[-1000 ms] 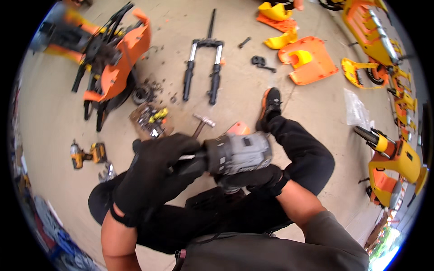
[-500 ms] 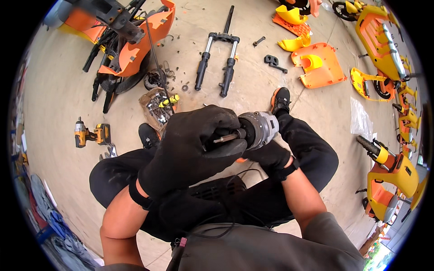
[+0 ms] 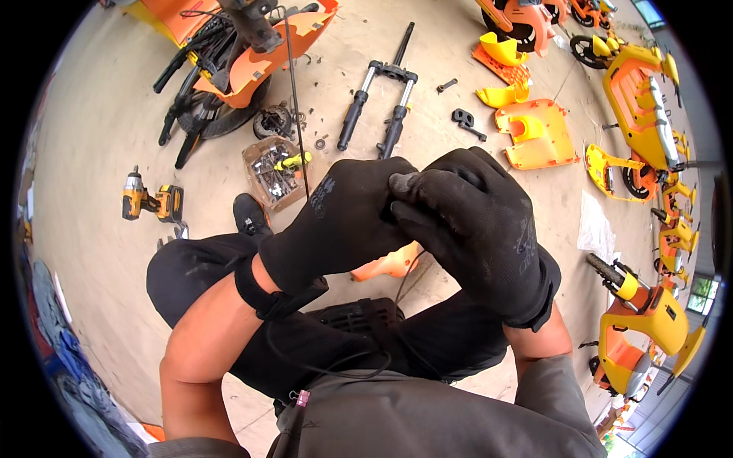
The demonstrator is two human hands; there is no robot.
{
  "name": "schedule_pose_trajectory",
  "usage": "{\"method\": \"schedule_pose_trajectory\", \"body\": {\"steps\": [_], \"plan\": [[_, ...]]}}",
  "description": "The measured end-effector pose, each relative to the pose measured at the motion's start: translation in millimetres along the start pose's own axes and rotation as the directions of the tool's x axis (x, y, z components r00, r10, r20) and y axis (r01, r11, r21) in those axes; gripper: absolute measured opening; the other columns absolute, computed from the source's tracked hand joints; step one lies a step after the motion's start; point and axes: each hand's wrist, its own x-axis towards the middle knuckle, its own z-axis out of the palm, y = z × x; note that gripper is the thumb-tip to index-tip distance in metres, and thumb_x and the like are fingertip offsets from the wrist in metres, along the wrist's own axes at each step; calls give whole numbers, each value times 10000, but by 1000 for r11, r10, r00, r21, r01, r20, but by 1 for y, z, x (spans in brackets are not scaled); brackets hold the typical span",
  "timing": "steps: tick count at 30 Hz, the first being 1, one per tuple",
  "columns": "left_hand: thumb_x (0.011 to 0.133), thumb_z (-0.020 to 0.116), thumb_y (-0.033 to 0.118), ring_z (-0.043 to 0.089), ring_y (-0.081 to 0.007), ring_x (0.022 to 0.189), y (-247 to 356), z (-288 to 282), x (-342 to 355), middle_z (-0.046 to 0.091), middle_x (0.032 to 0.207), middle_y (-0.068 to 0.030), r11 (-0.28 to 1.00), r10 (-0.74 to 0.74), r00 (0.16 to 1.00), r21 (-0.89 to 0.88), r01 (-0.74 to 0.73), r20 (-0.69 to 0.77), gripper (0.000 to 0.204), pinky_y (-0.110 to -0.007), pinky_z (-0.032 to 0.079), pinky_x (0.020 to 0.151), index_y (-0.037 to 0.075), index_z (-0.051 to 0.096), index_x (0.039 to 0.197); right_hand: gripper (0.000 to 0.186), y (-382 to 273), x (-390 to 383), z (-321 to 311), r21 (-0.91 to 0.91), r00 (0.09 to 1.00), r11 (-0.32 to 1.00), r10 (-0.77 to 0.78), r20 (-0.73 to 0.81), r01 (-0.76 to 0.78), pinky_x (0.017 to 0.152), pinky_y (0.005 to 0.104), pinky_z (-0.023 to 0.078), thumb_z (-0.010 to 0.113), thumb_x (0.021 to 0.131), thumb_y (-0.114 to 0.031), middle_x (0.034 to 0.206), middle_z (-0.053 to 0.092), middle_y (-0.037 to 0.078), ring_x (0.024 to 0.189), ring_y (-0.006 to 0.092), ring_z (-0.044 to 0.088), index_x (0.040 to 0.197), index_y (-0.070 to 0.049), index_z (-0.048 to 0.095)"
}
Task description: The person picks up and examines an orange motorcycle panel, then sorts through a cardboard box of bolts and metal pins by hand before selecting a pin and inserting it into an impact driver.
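Observation:
My black-gloved left hand (image 3: 347,202) and black-gloved right hand (image 3: 477,221) meet in front of me, above my lap. The fingers of both are curled and closed, and the right thumb presses toward the left fingertips. Whatever lies between them is hidden by the gloves. Below the hands, between my legs, sits a smooth orange piece (image 3: 388,263), partly covered, with a thin dark cable (image 3: 408,273) beside it.
A cardboard box (image 3: 273,183) of small hardware holds a yellow-handled tool (image 3: 294,161). At left stands a yellow-black cordless driver (image 3: 153,200). Ahead lies a front fork (image 3: 391,72); a partly dismantled orange vehicle (image 3: 237,84) is at upper left. Orange panels (image 3: 561,137) and scooters (image 3: 641,324) occupy the right.
My right hand has come up from below and met the left. The grey round-headed power tool and the small metal piece at my left fingers are out of sight. The view has shifted slightly.

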Motion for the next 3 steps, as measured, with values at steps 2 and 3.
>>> {"method": "schedule_pose_trajectory", "body": {"steps": [2, 3], "plan": [[761, 729, 127, 660, -343, 721, 0, -1, -2, 653, 789, -174, 1000, -10, 1000, -12, 10, 9, 205, -382, 502, 632, 24, 616, 899, 264, -3, 2, -1, -26, 999, 1000, 7, 37, -6, 691, 371, 504, 762, 746, -120, 880, 618, 85, 827, 275, 621, 991, -90, 668], [766, 724, 132, 660, -344, 722, 0, -2, -3, 654, 792, -178, 1000, -14, 1000, -18, 15, 14, 204, -386, 503, 636, 22, 616, 900, 250, -4, 3, -2, -64, 999, 998, -13, 49, 16, 704, 377, 510, 755, 761, -132, 883, 620, 88, 840, 281, 621, 993, -97, 670]]}}
